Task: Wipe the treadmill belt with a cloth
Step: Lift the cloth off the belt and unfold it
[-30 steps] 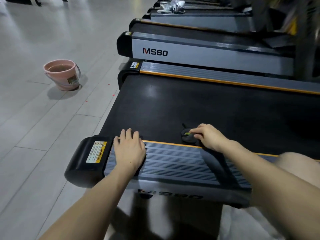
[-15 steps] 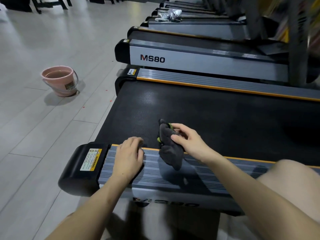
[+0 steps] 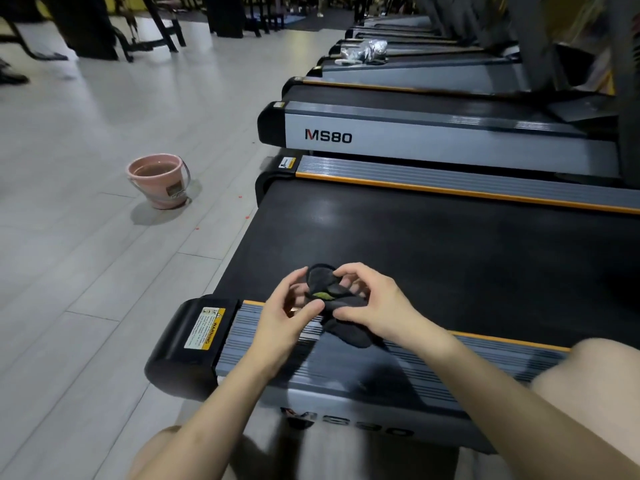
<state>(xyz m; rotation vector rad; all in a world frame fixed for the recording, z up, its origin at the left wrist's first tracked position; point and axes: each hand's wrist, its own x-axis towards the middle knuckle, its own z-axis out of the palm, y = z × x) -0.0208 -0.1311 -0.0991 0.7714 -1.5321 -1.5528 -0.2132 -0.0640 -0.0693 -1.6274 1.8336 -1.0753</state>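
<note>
Both hands hold the cloth (image 3: 341, 306), a dark grey rag with a small yellow-green patch, above the near edge of the treadmill belt (image 3: 450, 258). The left hand (image 3: 287, 313) pinches the cloth's left side between thumb and curled fingers; the right hand (image 3: 374, 303) grips the right side, fingers curled over the top and thumb beneath. The upper part of the cloth is bunched between the two hands, and its lower end hangs down over the near side rail (image 3: 381, 362), a grey ribbed strip with an orange line along its inner edge. Whether the hanging end touches the rail cannot be determined. The belt is black, with a dull light reflection near its rear end, and lies between the near rail and a matching far side rail (image 3: 450, 178). A yellow warning label (image 3: 205, 328) sits on the black end cap (image 3: 183, 348) at the left end of the near rail. A pink bucket (image 3: 159, 180) containing liquid stands on the pale tiled floor (image 3: 86, 271), well apart from the treadmill's rear end. A second treadmill (image 3: 433, 143), marked MS80, stands just beyond the first, and further units extend behind it.
</note>
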